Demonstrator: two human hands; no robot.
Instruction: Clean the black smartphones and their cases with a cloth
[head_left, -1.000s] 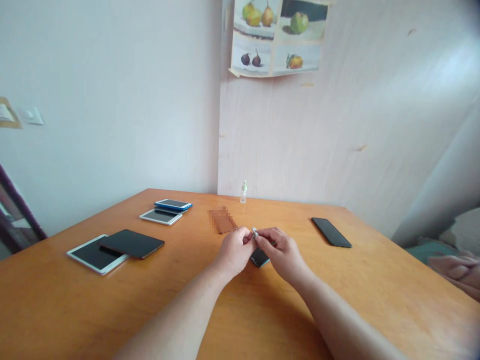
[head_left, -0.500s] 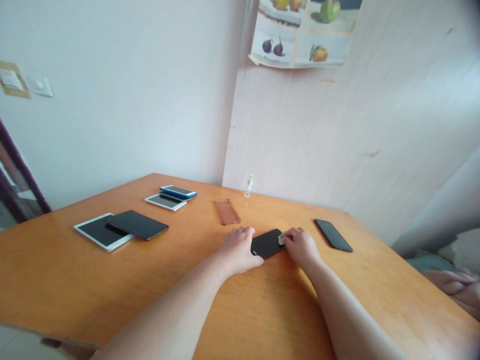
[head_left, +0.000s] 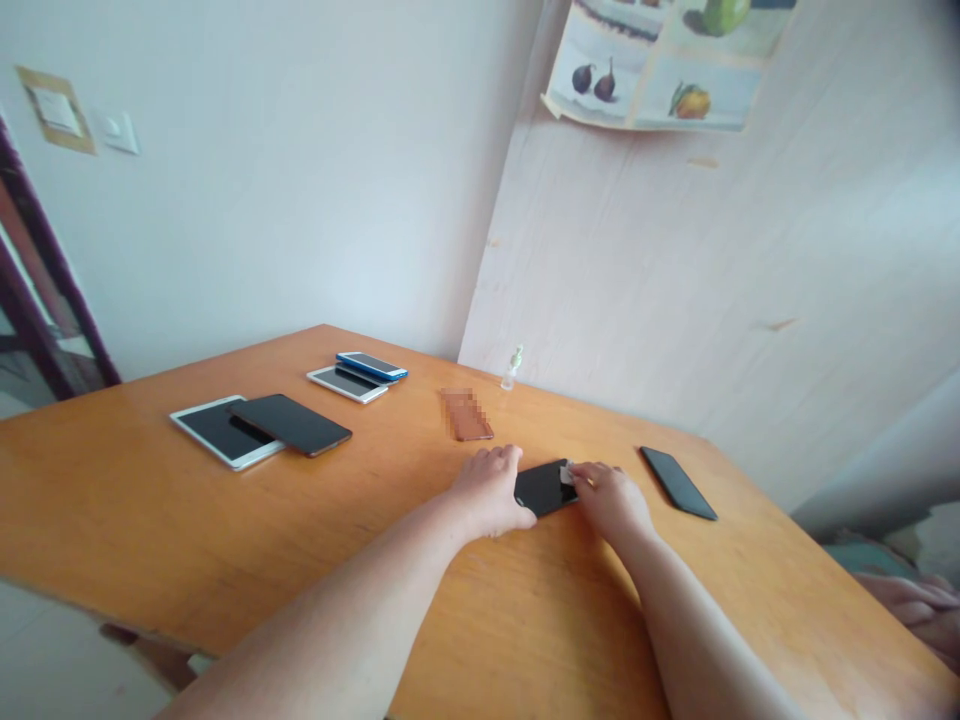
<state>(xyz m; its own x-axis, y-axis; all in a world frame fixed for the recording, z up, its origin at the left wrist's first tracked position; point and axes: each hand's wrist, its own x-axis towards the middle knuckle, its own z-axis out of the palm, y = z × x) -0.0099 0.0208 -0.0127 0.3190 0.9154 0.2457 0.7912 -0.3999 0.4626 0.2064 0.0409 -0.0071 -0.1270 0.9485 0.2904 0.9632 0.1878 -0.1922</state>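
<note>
A black smartphone (head_left: 541,488) lies flat on the wooden table, screen up. My left hand (head_left: 493,492) grips its left end, thumb along the near edge and fingers at the far side. Pinched in the fingers of my right hand (head_left: 611,500) is a small white wipe (head_left: 566,474), which rests on the screen near the phone's right end. The right fingertips partly hide the wipe and that end of the phone.
Another black phone (head_left: 677,482) lies to the right. A brown phone case (head_left: 471,418), partly pixelated, and a small spray bottle (head_left: 510,368) are beyond my hands. At left are a white tablet (head_left: 225,432), an overlapping dark tablet (head_left: 296,424), a white phone (head_left: 347,383) and a blue-edged phone (head_left: 373,365).
My view has tilted and shifted, so everything sits differently in the picture. The wipe has slid slightly toward the phone's far edge with my right hand. My left hand keeps its grip.
</note>
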